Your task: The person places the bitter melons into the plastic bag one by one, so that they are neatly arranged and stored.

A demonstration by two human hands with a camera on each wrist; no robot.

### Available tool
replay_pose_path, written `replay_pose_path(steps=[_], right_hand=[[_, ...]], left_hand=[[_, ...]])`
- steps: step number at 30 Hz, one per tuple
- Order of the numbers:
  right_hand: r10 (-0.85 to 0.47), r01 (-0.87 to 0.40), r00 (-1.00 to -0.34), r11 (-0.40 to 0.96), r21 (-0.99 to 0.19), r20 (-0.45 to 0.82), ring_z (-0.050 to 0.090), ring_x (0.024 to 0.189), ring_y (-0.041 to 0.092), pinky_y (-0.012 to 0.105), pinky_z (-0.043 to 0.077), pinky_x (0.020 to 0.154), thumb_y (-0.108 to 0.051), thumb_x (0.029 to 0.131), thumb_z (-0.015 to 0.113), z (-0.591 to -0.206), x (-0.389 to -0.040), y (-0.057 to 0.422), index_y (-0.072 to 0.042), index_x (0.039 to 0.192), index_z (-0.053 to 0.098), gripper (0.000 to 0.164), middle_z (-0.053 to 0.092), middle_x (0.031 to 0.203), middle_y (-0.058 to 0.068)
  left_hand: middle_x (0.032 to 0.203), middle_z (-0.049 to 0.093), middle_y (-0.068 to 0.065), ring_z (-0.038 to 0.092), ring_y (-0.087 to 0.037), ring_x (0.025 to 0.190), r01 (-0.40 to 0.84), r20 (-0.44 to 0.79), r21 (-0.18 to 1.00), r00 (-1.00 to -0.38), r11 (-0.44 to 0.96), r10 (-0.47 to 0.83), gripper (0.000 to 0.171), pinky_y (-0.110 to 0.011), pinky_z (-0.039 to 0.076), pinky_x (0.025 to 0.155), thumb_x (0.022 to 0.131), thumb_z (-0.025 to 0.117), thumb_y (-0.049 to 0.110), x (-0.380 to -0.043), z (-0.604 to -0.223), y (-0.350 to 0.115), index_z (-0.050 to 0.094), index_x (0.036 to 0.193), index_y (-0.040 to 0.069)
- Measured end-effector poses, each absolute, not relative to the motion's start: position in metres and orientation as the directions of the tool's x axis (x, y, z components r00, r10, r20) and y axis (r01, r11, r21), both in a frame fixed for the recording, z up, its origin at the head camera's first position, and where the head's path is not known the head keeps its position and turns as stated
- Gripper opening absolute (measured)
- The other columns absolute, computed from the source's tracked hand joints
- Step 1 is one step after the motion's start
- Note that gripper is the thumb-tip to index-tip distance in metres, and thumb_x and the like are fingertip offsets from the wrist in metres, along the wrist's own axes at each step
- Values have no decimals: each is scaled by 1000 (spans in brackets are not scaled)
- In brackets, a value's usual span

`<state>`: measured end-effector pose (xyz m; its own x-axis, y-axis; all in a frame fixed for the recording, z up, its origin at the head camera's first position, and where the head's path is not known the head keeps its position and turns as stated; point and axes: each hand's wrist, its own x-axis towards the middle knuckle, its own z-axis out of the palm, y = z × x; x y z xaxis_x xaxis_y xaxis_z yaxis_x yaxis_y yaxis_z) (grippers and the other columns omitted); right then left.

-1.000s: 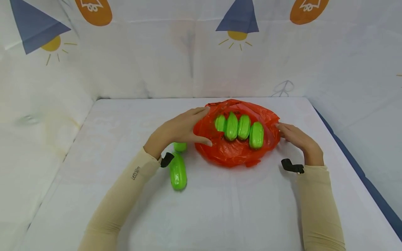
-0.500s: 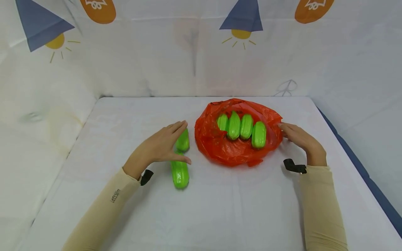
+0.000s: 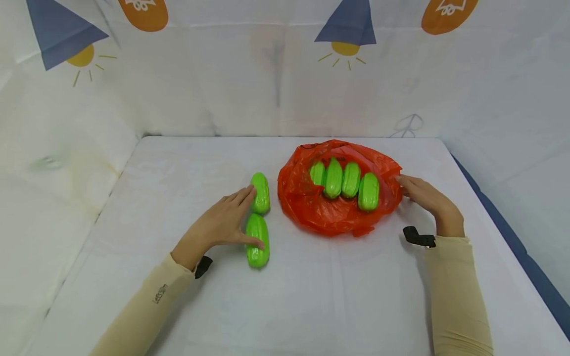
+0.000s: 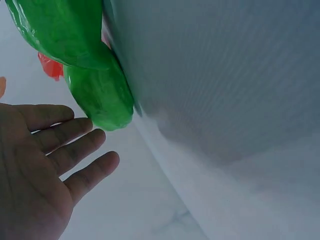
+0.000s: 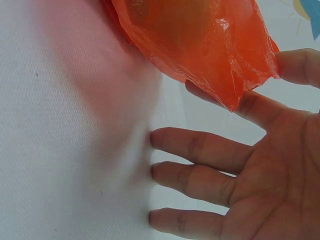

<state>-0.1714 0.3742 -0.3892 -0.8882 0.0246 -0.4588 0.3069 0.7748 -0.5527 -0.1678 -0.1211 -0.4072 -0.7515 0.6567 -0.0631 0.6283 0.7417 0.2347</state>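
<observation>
Bag (image 3: 307, 212) of thin red plastic on a white table (image 3: 329, 306), spread wide at the mouth and crumpled along the rim, with four glossy green vegetables (image 3: 333, 179) in view inside. Side by side in a slanting row, with the nearest at the right-hand end. At the bag's right side, a right hand (image 3: 425, 196), with the edge of the plastic pinched between thumb and forefinger — and, in the close view from that wrist, with the other three fingers straight and parted. Well apart from it, on the left, a left hand (image 3: 222, 222) with straight fingers and outstretched thumb. Just left of the bag, two loose vegetables in a line: a far vegetable (image 3: 261, 193) at the fingertips, a near vegetable (image 3: 257, 227) partly behind the thumb — actual contact with either impossible to tell. Also end to end, or nearly so, with one overlapping the other in the left wrist view. On both arms, tan sleeves (image 3: 458, 291), with small dark lettering (image 3: 160, 293) on the left one and a black piece (image 3: 418, 237) at each wrist. Behind the table, a pale backdrop (image 3: 213, 89) printed with blue lamps (image 3: 347, 22) and orange shapes (image 3: 144, 15). Along the right edge, a dark blue strip (image 3: 512, 240).
</observation>
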Motion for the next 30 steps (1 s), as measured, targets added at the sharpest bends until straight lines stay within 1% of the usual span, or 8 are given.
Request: replay_pose_path(steps=[4, 8, 11, 17, 20, 23, 28, 30], right_hand=[[27, 308, -889, 775, -552, -458, 34, 132, 51, 72, 31, 105, -69, 96, 22, -389, -170, 374, -2, 155, 18, 90, 27, 153, 29], [13, 287, -898, 776, -561, -441, 35, 132, 51, 71, 30, 106, -68, 97, 22, -388, -171, 372, -2, 155, 21, 87, 29, 152, 29], [11, 281, -901, 776, -564, -434, 35, 132, 51, 71, 31, 105, -67, 98, 22, -387, -170, 371, -2, 155, 21, 86, 30, 151, 29], [18, 290, -898, 775, -561, -440, 34, 133, 51, 72, 29, 106, -68, 97, 22, -387, -169, 372, -3, 155, 19, 88, 28, 153, 29], [16, 290, -898, 773, -564, -440, 34, 134, 51, 73, 28, 106, -68, 97, 22, -388, -169, 373, -3, 156, 18, 88, 28, 153, 29], [9, 284, -900, 772, -568, -436, 35, 134, 51, 73, 28, 105, -67, 98, 22, -390, -169, 374, -4, 156, 19, 86, 28, 153, 29], [3, 275, -903, 772, -574, -429, 35, 135, 50, 73, 27, 107, -68, 97, 23, -391, -171, 373, -6, 156, 21, 86, 28, 155, 27], [5, 274, -904, 773, -572, -427, 35, 134, 50, 73, 27, 106, -69, 97, 23, -390, -171, 373, -6, 156, 22, 86, 28, 154, 27]], left_hand=[[161, 24, -17, 35, -36, 143, 645, -22, 249, -742, 722, 670, 124, -53, 37, 112, 69, 65, 80, -167, -409, -123, 23, 154, -1], [158, 31, -17, 40, -36, 139, 658, 5, 290, -727, 695, 686, 108, -51, 39, 111, 76, 68, 70, -164, -410, -124, 31, 152, 2], [160, 27, -14, 39, -36, 140, 646, -28, 341, -720, 683, 694, 104, -52, 39, 111, 78, 69, 66, -161, -410, -123, 31, 153, 5], [165, 12, -9, 34, -35, 144, 625, -96, 370, -710, 687, 698, 119, -52, 38, 112, 70, 72, 72, -159, -411, -118, 23, 156, 7], [165, 12, -10, 35, -34, 143, 629, -90, 362, -711, 688, 697, 113, -52, 38, 111, 74, 71, 69, -160, -412, -118, 24, 156, 6], [164, 13, -13, 34, -36, 143, 613, -80, 377, -725, 694, 684, 107, -52, 37, 112, 79, 71, 63, -162, -411, -120, 24, 155, 5], [163, 10, -21, 29, -41, 145, 517, -108, 395, -795, 759, 597, 111, -53, 35, 113, 80, 69, 63, -164, -412, -126, 16, 156, 1], [161, 14, -23, 29, -42, 144, 479, -127, 391, -818, 786, 561, 111, -53, 35, 113, 82, 67, 64, -165, -412, -129, 15, 155, -1]])
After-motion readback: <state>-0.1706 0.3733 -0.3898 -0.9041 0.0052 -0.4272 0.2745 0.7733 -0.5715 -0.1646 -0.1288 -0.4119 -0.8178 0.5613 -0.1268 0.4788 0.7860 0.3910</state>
